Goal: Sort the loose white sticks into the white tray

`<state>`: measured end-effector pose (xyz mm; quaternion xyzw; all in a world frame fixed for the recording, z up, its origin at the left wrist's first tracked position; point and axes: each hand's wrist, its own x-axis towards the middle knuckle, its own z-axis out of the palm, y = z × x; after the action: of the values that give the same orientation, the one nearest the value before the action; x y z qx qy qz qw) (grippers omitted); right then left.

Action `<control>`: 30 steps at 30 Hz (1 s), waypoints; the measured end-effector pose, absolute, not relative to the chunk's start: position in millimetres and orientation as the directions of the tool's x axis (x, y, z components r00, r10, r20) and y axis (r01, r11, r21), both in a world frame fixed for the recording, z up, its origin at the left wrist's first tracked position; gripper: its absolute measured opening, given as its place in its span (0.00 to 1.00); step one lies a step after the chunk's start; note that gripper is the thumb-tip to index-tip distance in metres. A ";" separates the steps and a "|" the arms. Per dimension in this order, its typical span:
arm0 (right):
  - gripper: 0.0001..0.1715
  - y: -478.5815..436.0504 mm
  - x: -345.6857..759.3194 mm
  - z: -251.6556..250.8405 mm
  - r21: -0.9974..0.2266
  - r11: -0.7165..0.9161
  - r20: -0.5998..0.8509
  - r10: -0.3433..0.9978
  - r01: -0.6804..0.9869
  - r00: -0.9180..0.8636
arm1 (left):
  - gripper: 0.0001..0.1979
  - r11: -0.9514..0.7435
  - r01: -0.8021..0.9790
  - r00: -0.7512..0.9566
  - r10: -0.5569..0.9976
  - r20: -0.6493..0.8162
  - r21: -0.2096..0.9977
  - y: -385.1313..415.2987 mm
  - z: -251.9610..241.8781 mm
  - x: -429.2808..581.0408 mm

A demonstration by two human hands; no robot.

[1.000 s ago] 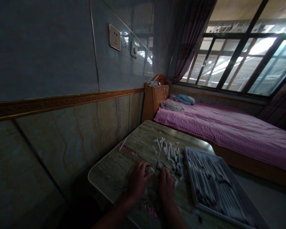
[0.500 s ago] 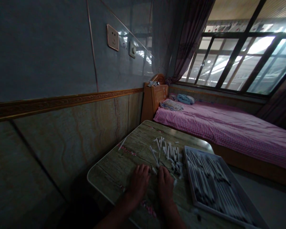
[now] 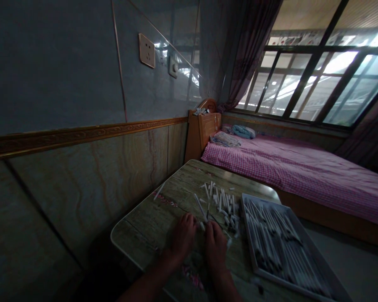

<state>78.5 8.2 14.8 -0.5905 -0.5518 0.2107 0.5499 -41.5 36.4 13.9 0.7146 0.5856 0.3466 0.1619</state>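
Note:
Over the wood-patterned table (image 3: 138,230), my left hand (image 3: 184,235) is closed, fingers curled, beside a small pale piece (image 3: 202,226). My right hand (image 3: 215,243) is closed just to its right, fingertips near the lower end of a white stick (image 3: 200,206). What either hand grips is too small and dark to make out. Beyond my hands lie several short white sticks (image 3: 223,199) and small pale bits. To the right, a shallow tray (image 3: 254,263) holds many long, thin white sticks with dark ends (image 3: 271,243).
One white stick (image 3: 159,190) lies alone near the table's left edge. Behind the table stands a bed with a pink checked cover (image 3: 255,155) and wooden headboard (image 3: 195,134). The tiled wall (image 3: 129,167) runs along the left. A small dark object (image 3: 261,289) lies near the tray's lower corner.
The whole view has shifted slightly. Both hands stay close together over the same spot, still closed, with only small movement. The sticks and tray keep their arrangement.

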 end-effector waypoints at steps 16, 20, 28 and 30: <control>0.21 2.0 75.7 5.8 -0.829 0.309 0.411 0.902 0.466 0.133 | 0.21 -0.083 -0.704 -0.285 0.943 -0.173 0.705 58.5 17.1 -76.5; 0.21 1.9 76.3 6.2 -0.821 0.325 0.422 0.899 0.470 0.115 | 0.11 -0.071 -0.780 -0.267 0.936 -0.228 0.621 64.0 12.7 -79.5; 0.18 1.7 77.6 7.1 -0.792 0.367 0.474 0.873 0.487 0.114 | 0.15 -0.079 -0.723 -0.253 0.955 -0.156 0.686 61.7 9.5 -80.9; 0.18 2.2 77.8 6.6 -0.792 0.360 0.473 0.873 0.494 0.122 | 0.16 -0.084 -0.702 -0.263 0.953 -0.148 0.707 61.9 8.6 -80.3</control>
<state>77.8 2.2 6.6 -0.5360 -0.6372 0.1812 0.5233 -80.3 61.9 8.6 0.1800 0.3492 0.7137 0.5799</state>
